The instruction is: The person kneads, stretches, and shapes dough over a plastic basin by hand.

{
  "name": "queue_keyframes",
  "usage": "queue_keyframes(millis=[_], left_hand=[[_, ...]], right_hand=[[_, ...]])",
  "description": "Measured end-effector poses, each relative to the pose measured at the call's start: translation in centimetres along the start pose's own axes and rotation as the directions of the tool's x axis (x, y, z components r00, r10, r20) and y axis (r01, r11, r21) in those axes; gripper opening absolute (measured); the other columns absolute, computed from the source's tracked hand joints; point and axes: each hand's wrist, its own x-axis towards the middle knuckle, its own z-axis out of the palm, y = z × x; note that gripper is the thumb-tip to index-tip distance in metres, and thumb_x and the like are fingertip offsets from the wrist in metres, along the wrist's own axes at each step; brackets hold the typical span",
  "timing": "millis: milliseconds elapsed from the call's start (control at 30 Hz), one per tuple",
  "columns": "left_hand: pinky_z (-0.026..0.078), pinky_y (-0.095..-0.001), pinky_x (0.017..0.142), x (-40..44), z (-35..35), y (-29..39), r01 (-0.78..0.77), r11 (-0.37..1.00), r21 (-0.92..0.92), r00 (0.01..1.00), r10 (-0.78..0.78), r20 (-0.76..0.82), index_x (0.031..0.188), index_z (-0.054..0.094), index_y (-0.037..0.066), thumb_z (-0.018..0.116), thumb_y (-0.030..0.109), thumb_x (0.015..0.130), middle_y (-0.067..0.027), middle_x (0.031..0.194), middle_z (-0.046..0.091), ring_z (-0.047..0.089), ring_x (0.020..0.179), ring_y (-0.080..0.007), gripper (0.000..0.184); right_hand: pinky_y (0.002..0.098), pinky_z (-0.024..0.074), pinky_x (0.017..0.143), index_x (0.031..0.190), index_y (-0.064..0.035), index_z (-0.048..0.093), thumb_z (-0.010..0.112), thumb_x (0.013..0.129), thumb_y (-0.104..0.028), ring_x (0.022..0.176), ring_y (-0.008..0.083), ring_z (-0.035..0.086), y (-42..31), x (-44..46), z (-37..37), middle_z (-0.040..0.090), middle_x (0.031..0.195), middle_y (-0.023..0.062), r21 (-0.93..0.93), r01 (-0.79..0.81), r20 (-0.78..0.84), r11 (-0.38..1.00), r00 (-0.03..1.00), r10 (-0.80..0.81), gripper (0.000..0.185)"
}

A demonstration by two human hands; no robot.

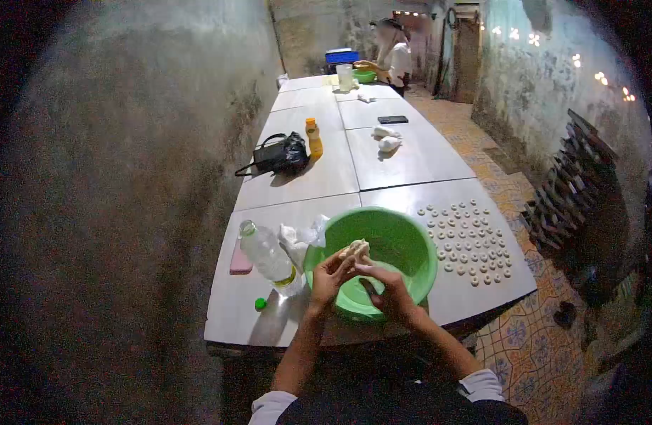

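A lump of pale dough (356, 251) is held above a large green basin (426, 244). My left hand (329, 276) is closed round the lump from the left side. From the right, my right hand (390, 289) has its fingers closed at the lower side of the same dough; its fingertips are partly hidden. Inside the basin, the part below my hands is covered by them. Many small dough rings (470, 246) lie in rows on the white table (411, 195), just right of the basin.
Left of the basin stand an uncapped clear bottle (266, 251), its green cap (261, 304), a pink item (240, 258) and a white plastic bag (295, 244). Farther up are a black bag (283, 154), a yellow bottle (314, 138), white bundles (389, 144) and a phone (392, 120). Another person (395, 57) works at the far end.
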Motion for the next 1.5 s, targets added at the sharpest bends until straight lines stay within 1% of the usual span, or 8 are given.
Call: queue_keyframes(millis=[133, 433, 833, 1000, 1100, 1300, 1367, 1500], left_hand=[[0.048, -0.0271, 0.077, 0.0, 0.3, 1.9, 0.054, 0.994, 0.098, 0.993, -0.064, 0.101, 0.11, 0.051, -0.002, 0.058, 0.013, 0.08, -0.0083, 0.101, 0.058, 0.057, 0.086, -0.0147, 0.034], [0.048, -0.0253, 0.069, -1.0, 0.6, 3.2, -0.049, 0.895, 0.444, 0.987, -0.024, 0.157, 0.097, 0.057, -0.002, 0.06, 0.007, 0.077, -0.0078, 0.085, 0.062, 0.058, 0.076, -0.0114, 0.022], [0.05, -0.0259, 0.063, -0.9, -2.4, 3.3, -0.092, 0.911, 0.403, 0.996, 0.082, 0.04, 0.091, 0.058, -0.004, 0.059, 0.019, 0.08, -0.0086, 0.078, 0.062, 0.059, 0.07, -0.0123, 0.025], [0.051, -0.026, 0.064, -0.7, -4.5, 2.8, -0.101, 0.949, 0.3, 0.994, 0.106, -0.001, 0.094, 0.057, -0.003, 0.057, 0.015, 0.081, -0.0078, 0.084, 0.061, 0.06, 0.073, -0.0158, 0.022], [0.051, -0.0254, 0.066, -0.3, -6.3, 3.7, -0.16, 0.963, 0.217, 0.972, 0.192, -0.134, 0.096, 0.057, -0.001, 0.056, 0.013, 0.081, -0.0078, 0.086, 0.061, 0.06, 0.075, -0.0157, 0.02], [0.05, -0.0269, 0.07, 0.5, -1.2, 2.1, -0.003, 0.999, 0.043, 0.998, 0.005, -0.06, 0.1, 0.054, -0.002, 0.051, 0.02, 0.085, -0.0078, 0.092, 0.059, 0.058, 0.081, -0.0143, 0.027], [0.049, -0.0286, 0.075, 0.6, 0.4, 1.0, 0.22, 0.907, -0.358, 0.975, -0.217, 0.047, 0.109, 0.049, -0.001, 0.044, 0.027, 0.088, -0.0086, 0.098, 0.057, 0.057, 0.085, -0.015, 0.035], [0.049, -0.0278, 0.075, 1.6, -1.1, -2.6, 0.121, 0.976, -0.183, 0.989, -0.103, 0.105, 0.109, 0.047, -0.001, 0.042, 0.029, 0.089, -0.0074, 0.095, 0.056, 0.056, 0.084, -0.0139, 0.037]], right_hand=[[0.0317, 0.047, 0.078, 0.106, -0.008, 0.054, 0.066, 0.065, -0.002, 0.098, 0.0251, 0.053, -2.2, 1.7, -3.7, 0.05, 0.113, 0.0137, -0.076, -0.024, -0.184, 0.997, 0.983, 0.01, 0.043], [0.0258, 0.0484, 0.068, 0.102, -0.005, 0.056, 0.067, 0.066, -0.001, 0.081, 0.0168, 0.059, -1.5, 1.4, -1.9, 0.059, 0.092, 0.0092, -0.11, 0.005, -0.035, 0.994, 0.999, -0.009, 0.038], [0.0256, 0.0494, 0.067, 0.088, 0.0015, 0.061, 0.06, 0.069, 0.002, 0.077, 0.0131, 0.058, 0.5, 1.4, -4.2, 0.062, 0.083, 0.0087, 0.439, -0.35, 0.041, 0.828, 0.928, 0.37, 0.019], [0.0253, 0.0487, 0.066, 0.092, 0.0027, 0.059, 0.062, 0.072, -0.005, 0.073, 0.0134, 0.059, 1.1, 0.8, -6.5, 0.062, 0.083, 0.0101, 0.517, -0.363, -0.024, 0.775, 0.899, 0.437, 0.021], [0.0232, 0.0469, 0.068, 0.09, 0.0025, 0.059, 0.061, 0.074, -0.008, 0.07, 0.0118, 0.058, 2.6, 0.6, -9.3, 0.062, 0.081, 0.0082, 0.49, -0.301, -0.343, 0.818, 0.796, 0.499, 0.019], [0.0278, 0.0442, 0.079, 0.098, 0.0019, 0.057, 0.059, 0.074, -0.005, 0.086, 0.0179, 0.058, -0.5, 1.8, -6.3, 0.06, 0.094, 0.0119, 0.621, -0.264, -0.211, 0.738, 0.851, 0.481, 0.025], [0.0322, 0.0399, 0.087, 0.106, -0.001, 0.054, 0.055, 0.073, 0.0, 0.1, 0.0248, 0.053, 0.7, 1.9, -3.5, 0.056, 0.106, 0.0138, 0.18, -0.068, -0.187, 0.981, 0.977, 0.103, 0.033], [0.034, 0.0397, 0.089, 0.113, -0.0045, 0.049, 0.055, 0.07, 0.007, 0.106, 0.0266, 0.049, 1.9, 0.3, -0.1, 0.052, 0.113, 0.0135, -0.11, 0.089, 0.147, 0.99, 0.986, -0.073, 0.045]])
